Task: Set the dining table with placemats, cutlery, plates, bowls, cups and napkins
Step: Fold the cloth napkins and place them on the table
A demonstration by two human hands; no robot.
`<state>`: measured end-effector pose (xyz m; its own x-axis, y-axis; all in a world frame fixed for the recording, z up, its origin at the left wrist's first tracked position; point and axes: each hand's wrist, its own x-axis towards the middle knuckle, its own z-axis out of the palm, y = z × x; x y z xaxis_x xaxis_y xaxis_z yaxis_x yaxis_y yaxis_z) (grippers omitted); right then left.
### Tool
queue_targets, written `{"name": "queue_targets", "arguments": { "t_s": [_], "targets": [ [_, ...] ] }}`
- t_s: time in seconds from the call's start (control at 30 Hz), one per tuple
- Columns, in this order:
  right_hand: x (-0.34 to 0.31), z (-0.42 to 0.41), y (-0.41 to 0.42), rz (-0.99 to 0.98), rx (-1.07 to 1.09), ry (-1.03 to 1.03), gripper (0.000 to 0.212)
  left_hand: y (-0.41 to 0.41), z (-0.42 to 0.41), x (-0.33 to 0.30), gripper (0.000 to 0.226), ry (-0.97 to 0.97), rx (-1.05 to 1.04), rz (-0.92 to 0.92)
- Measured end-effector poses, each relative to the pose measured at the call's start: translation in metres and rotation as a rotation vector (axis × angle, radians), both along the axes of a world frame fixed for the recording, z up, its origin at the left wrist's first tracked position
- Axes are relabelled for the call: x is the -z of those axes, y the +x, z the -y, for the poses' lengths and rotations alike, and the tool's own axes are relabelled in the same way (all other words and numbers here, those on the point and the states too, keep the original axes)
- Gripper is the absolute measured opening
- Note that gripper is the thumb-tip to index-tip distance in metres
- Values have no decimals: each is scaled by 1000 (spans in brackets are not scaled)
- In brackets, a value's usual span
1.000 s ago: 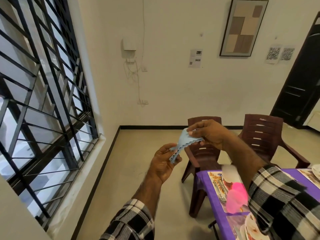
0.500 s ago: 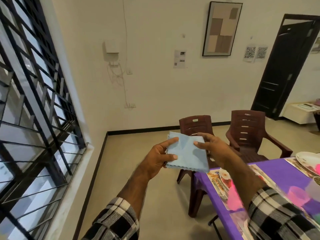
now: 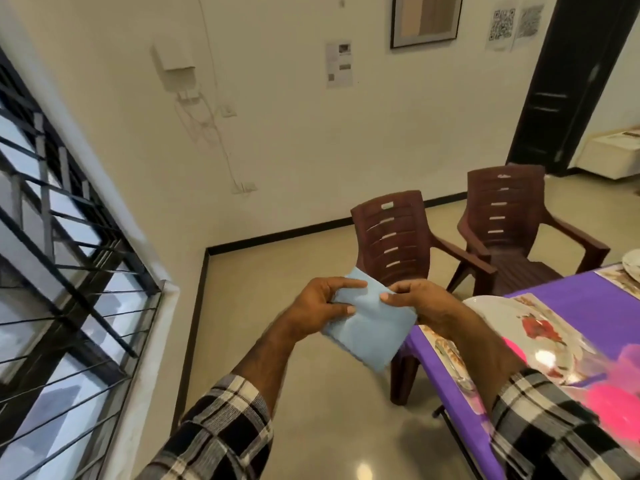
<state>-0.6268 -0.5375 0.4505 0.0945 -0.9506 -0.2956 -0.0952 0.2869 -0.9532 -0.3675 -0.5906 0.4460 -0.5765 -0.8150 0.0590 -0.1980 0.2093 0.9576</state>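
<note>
A light blue cloth napkin (image 3: 367,327) is held up in the air over the floor, just left of the table's corner. My left hand (image 3: 322,303) pinches its left edge, thumb on the front. My right hand (image 3: 420,301) pinches its upper right corner. The table (image 3: 595,306) has a purple cover. On it lie a printed placemat (image 3: 533,317) bearing a white plate (image 3: 485,303), and a blurred pink cup (image 3: 613,400) at the near right. My right arm hides part of that setting.
Two brown plastic chairs (image 3: 391,244) (image 3: 509,216) stand beyond the table's corner. A barred window (image 3: 59,271) fills the left side. A dark door (image 3: 568,84) is at the back right. Another plate's edge (image 3: 631,265) shows at the right border.
The napkin went from a bunched strip between both hands to a flat folded rectangle. Both hands have come lower and closer to the table's corner, and my view has tilted down.
</note>
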Motion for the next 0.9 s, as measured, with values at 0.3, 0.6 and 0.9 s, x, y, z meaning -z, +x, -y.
{"name": "queue_targets", "arguments": {
  "t_s": [0.3,0.6,0.9],
  "targets": [
    [15,94,-26,-39,-78,-57,29,-20,90,48,79,522,-91,136],
    [82,164,-39,-101,368,44,21,-87,184,122,47,792,-510,-299],
    [137,214,-53,-11,786,192,32,-130,274,177,24,892,-36,-46]
  ]
}}
